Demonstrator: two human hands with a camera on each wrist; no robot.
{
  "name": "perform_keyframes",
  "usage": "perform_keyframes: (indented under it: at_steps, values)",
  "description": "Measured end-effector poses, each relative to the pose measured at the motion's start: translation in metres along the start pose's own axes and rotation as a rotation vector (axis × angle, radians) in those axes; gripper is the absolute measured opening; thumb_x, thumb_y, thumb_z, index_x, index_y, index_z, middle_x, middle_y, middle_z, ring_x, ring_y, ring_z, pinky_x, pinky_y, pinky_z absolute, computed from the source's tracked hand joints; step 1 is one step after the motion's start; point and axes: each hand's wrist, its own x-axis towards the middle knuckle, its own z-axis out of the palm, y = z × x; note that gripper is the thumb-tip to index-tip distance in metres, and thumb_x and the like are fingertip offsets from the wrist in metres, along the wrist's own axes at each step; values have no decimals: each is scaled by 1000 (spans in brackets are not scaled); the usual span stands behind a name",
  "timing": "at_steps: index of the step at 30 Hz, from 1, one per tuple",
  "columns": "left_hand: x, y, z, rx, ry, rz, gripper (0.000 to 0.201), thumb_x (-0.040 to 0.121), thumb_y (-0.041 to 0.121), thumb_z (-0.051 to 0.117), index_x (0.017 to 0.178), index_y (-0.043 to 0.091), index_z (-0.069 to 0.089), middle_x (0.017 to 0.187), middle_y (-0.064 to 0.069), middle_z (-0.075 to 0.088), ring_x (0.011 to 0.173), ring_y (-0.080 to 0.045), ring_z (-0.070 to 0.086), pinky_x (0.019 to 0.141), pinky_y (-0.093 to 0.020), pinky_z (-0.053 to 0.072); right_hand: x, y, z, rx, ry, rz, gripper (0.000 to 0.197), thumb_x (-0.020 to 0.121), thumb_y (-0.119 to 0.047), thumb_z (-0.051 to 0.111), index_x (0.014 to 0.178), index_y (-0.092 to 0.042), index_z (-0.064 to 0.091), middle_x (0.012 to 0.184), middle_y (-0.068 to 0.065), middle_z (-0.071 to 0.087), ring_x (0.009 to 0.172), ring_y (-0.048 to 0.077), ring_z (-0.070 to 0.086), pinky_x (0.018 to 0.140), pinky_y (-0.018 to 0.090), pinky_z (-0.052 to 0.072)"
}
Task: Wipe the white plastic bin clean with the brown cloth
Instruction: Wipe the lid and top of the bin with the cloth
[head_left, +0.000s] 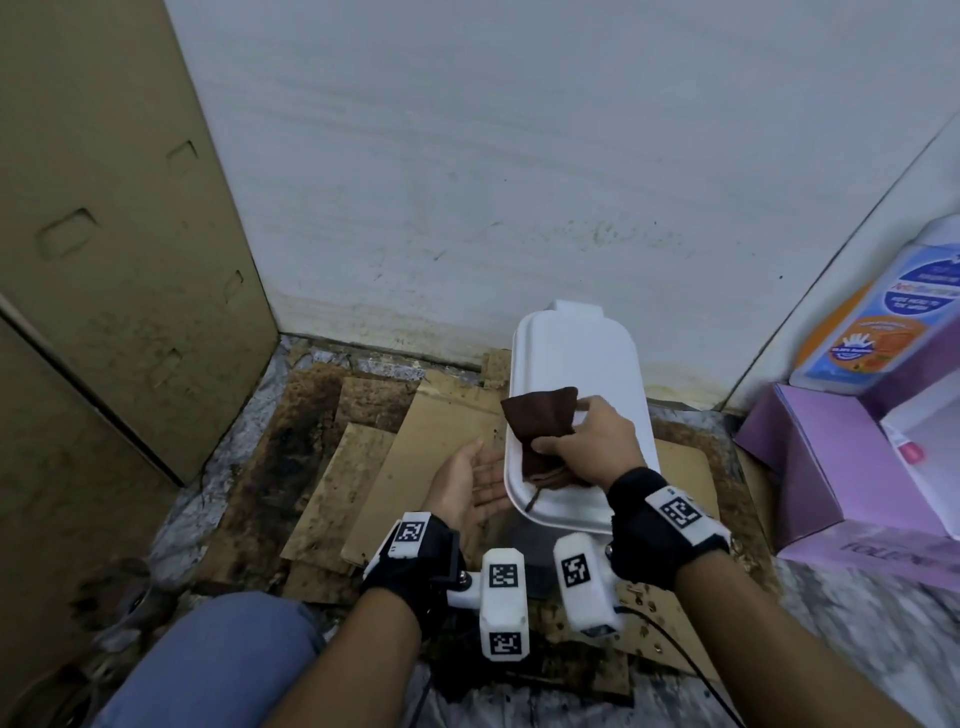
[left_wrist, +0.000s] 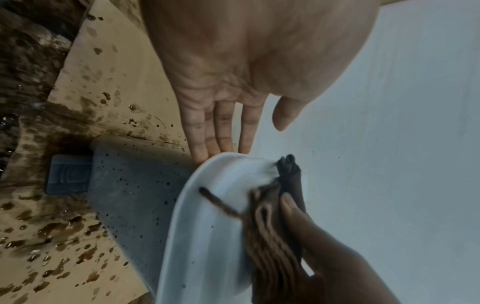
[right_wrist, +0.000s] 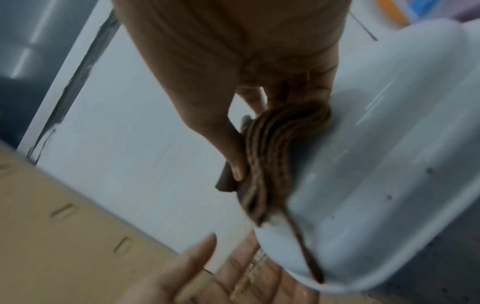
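White plastic bin (head_left: 582, 374) stands on the floor against the pale wall (head_left: 519, 156), its closed lid facing up and its body mostly hidden beneath that lid in the head view; the left wrist view shows a grey side (left_wrist: 135, 185) speckled with dark spots below the lid rim. Brown cloth (head_left: 543, 431), folded into several layers, lies on the near left part of the lid, one corner hanging past the rim, and a loose strand of it (right_wrist: 303, 246) trails across the lid's near edge. Right hand (head_left: 587, 441) grips the cloth, thumb on one side and fingers curled over the other; most of those fingers are hidden behind the cloth and the back of the hand. Left hand (head_left: 475, 480) is spread flat, palm up, fingers straight, beside the bin's left edge with its fingertips under the lid rim; whether they touch the bin cannot be told. Stained, spotted cardboard sheets (head_left: 363, 467) cover the floor around the bin. At the right edge a purple box (head_left: 831, 467) and a blue and orange labelled bottle (head_left: 883, 322) are cut off by the frame, their print too blurred to read. The right wrist view is smeared with blur.
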Motion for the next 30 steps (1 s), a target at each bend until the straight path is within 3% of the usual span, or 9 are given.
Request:
perform_keyframes:
  at_steps: [3, 7, 10, 12, 17, 20, 24, 26, 30]
  values:
    - [0, 1, -1, -1, 25, 1, 38, 107, 34, 40, 95, 10, 66, 94, -12, 67, 84, -23, 63, 83, -34, 52, 3, 10, -16, 181, -39, 46, 29, 68, -14, 82, 93, -12, 68, 95, 6, 72, 90, 23, 67, 71, 29, 51]
    - [-2, 1, 1, -7, 33, 1, 36, 107, 33, 41, 96, 9, 66, 93, -12, 67, 85, -23, 62, 81, -34, 52, 7, 28, -46, 386, 14, 64, 34, 65, 4, 77, 96, -6, 65, 96, 17, 71, 84, 31, 67, 82, 45, 57]
    - [-3, 1, 1, -11, 34, 4, 35, 107, 33, 41, 99, 9, 66, 94, -12, 67, 86, -23, 63, 81, -33, 52, 11, 34, -72, 198, 235, -114, 36, 66, 2, 72, 95, -13, 57, 94, 10, 66, 81, 30, 62, 65, 38, 54]
    - [-3, 1, 2, -19, 39, 1, 34, 107, 33, 42, 97, 9, 65, 92, -11, 67, 84, -23, 63, 80, -34, 52, 6, 33, -81, -76, 349, -311, 34, 70, -2, 69, 99, -15, 55, 90, 6, 58, 78, 26, 54, 56, 30, 38]
    - [-5, 3, 4, -19, 35, -5, 32, 106, 32, 43, 94, 10, 64, 90, -10, 66, 83, -23, 62, 82, -36, 53, -22, 52, -44, -578, -98, -613, 50, 83, -47, 63, 131, -36, 51, 111, -6, 47, 105, 16, 46, 85, 31, 42]
    - [-5, 1, 3, 4, 35, 3, 29, 105, 29, 45, 93, 12, 65, 90, -9, 65, 82, -22, 61, 85, -37, 53, -26, 63, -37, -455, -152, -615, 56, 82, -70, 42, 129, -42, 55, 111, -12, 44, 107, 9, 43, 91, 31, 41]
    - [-6, -3, 3, 65, 14, 38, 21, 102, 23, 53, 93, 12, 68, 88, -7, 68, 83, -22, 63, 93, -43, 54, -18, 63, -38, -566, -22, -757, 60, 85, -66, 33, 135, -38, 49, 135, -7, 46, 123, 18, 42, 102, 43, 38]
    - [-7, -6, 3, 94, 2, 60, 16, 100, 23, 56, 97, 14, 69, 91, -7, 71, 87, -22, 65, 98, -44, 53, -15, 66, -26, -637, -97, -815, 63, 88, -62, 30, 145, -36, 35, 156, -3, 26, 144, 22, 22, 115, 44, 24]
    - [-5, -7, 1, 139, -23, 98, 32, 101, 18, 58, 133, 14, 63, 105, -7, 71, 94, -23, 67, 93, -41, 55, -8, 84, -9, -772, -116, -885, 62, 94, -59, 23, 152, -37, 14, 162, -4, -2, 149, 20, -7, 121, 43, 2]
